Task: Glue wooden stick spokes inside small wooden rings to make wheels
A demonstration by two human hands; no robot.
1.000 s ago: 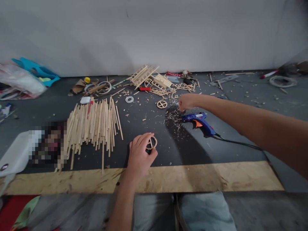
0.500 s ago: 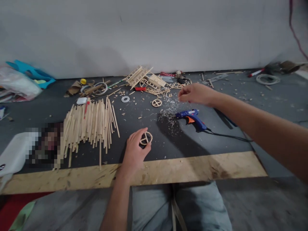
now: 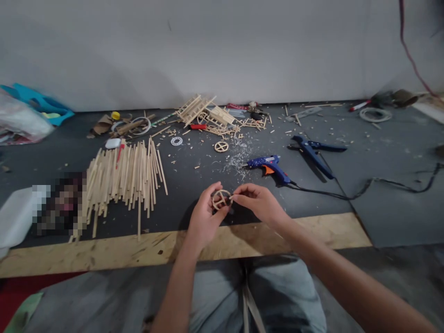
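Observation:
A small wooden spoked wheel (image 3: 218, 203) is held tilted over the near part of the table, between the thumb and fingers of my left hand (image 3: 204, 217). My right hand (image 3: 262, 204) meets it at the right side of the rim, thumb and forefinger pinched together. Whatever those fingertips hold is too small to name. Beyond my hands lies a blue glue gun (image 3: 265, 163) with an orange trigger, its nozzle pointing left among white glue strings. A second wooden wheel (image 3: 221, 146) lies flat farther back.
Many thin wooden sticks (image 3: 128, 178) lie in a pile on the left. Blue-handled cutters (image 3: 312, 155) and the glue gun's cord (image 3: 322, 194) are on the right. At the back stands a wooden stick model (image 3: 197, 108) amid scraps, with a white ring (image 3: 176, 141) nearer.
My right hand has come down and left from above the glue gun to the wheel's rim. The wheel has been raised and turned slightly in my left hand. The cutters now show fully.

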